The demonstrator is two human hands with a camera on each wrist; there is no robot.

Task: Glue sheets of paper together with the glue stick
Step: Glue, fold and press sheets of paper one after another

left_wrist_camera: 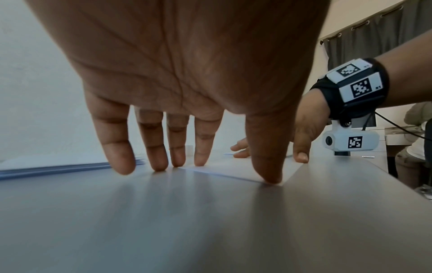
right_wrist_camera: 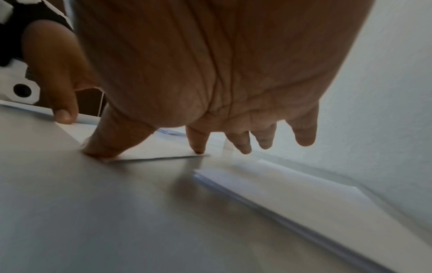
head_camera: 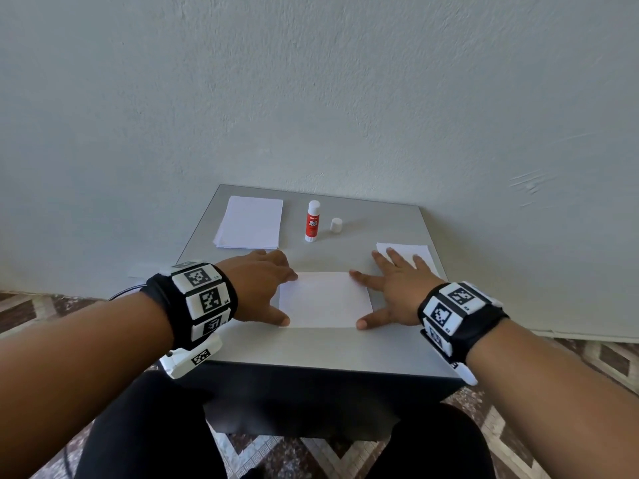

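Note:
A white sheet point(head_camera: 325, 300) lies flat in the middle of the small grey table point(head_camera: 311, 347). My left hand point(head_camera: 287, 298) is spread at the sheet's left edge, thumb point(left_wrist_camera: 268, 175) pressing the near left corner and fingertips down at the far left corner. My right hand point(head_camera: 359, 299) mirrors it on the right edge, its thumb point(right_wrist_camera: 103, 147) on the near corner and index finger point(right_wrist_camera: 198, 146) on the far corner. Behind the sheet the red-and-white glue stick point(head_camera: 313, 221) stands upright without its cap. The white cap point(head_camera: 336, 224) stands just right of it.
A stack of white paper point(head_camera: 249, 223) lies at the table's back left. Another thin pile of sheets point(head_camera: 411, 254) lies at the right edge, just beyond my right fingers. The table stands against a pale wall, with patterned floor around it.

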